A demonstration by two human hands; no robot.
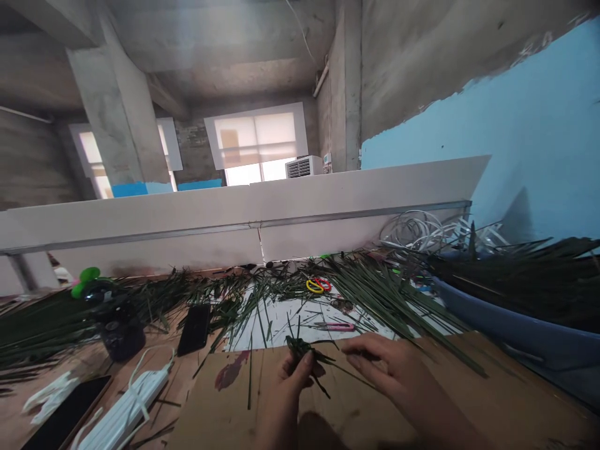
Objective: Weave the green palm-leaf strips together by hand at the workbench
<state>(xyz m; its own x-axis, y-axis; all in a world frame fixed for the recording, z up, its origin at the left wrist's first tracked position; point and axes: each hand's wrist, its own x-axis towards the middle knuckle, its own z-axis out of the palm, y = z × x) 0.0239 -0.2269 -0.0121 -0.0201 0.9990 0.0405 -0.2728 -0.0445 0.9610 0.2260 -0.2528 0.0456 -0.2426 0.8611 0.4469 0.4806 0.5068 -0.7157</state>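
Note:
A small knotted piece woven from green leaf strips (300, 347) is pinched between the thumb and fingers of my left hand (293, 375), above the cardboard. Loose strip ends stick out of it on several sides. Just to its right is my right hand (382, 362), fingers bent and close together near the end of one strip. Whether a strip lies between those fingertips I cannot make out. Beyond the hands, a pink utility knife (338, 327) lies on white paper. Farther back are scissors with yellow and red handles (319, 285).
A cardboard sheet (225, 412) covers the front. Long green leaves (384, 294) lie behind it, and a blue tub (492, 312) of leaves stands right. On the left are a black phone (194, 328), another dark phone (65, 415), a white power strip (124, 409) and a dark container (119, 328).

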